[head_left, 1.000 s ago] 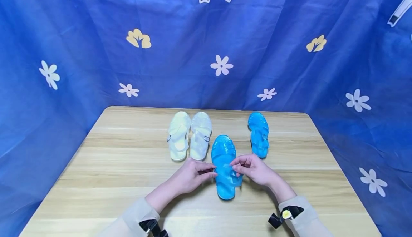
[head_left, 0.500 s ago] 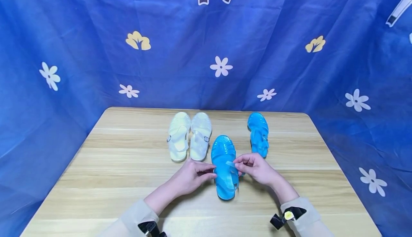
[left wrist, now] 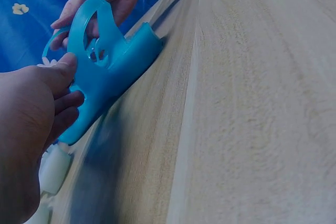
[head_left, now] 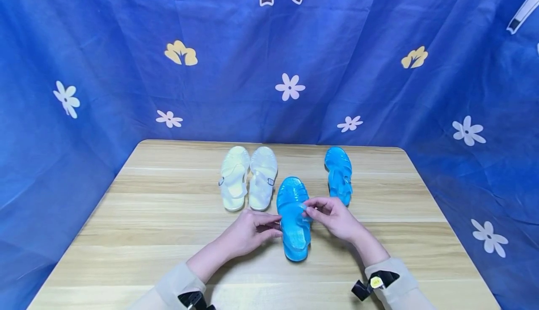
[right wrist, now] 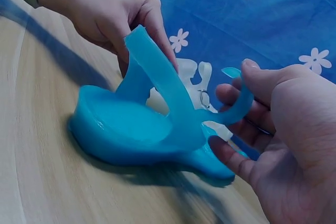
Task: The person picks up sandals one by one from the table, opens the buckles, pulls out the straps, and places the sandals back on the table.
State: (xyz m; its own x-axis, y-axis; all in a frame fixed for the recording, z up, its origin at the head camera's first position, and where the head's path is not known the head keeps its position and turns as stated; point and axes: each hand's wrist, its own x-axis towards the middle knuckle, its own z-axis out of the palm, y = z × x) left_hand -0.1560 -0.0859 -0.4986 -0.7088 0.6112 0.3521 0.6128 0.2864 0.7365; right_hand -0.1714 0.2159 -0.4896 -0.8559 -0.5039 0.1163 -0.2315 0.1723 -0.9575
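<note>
Well, two hands [head_left: 251, 232] [head_left: 334, 217] hold one of two blue sandals [head_left: 291, 216] [head_left: 338, 173] (whites [head_left: 234, 179] [head_left: 262, 183]: two).

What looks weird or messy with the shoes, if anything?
The near blue sandal sits apart from the far blue sandal, while the white sandals lie side by side. The near one's strap is undone too, pinched by the right hand. I see nothing spilled or broken.
</note>
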